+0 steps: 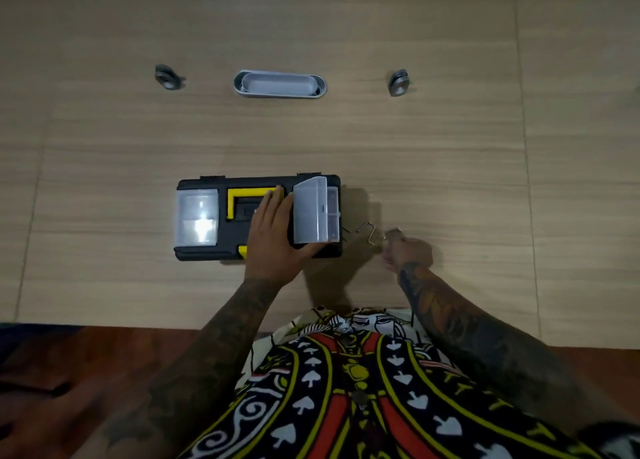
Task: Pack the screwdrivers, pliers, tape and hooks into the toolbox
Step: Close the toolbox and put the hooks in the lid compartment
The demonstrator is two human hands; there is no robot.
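Fingers of the right hand [408, 251] pinch together on a small wire hook [393, 232] on the table [450, 147], just right of the toolbox [258, 216]. Another hook [367, 232] lies between them. Light, stiff and thin, they seem best pinched at the bend. Further in, the left hand [273, 230] lies flat, fingers spread, propping the clear compartment lid [310, 213] open.

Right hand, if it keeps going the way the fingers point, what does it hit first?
The right hand points up and left, fingers pinched around a hook. Straight on, it would likely meet the loose wire hook on the table first, then the toolbox's open clear lid. Height is unclear.
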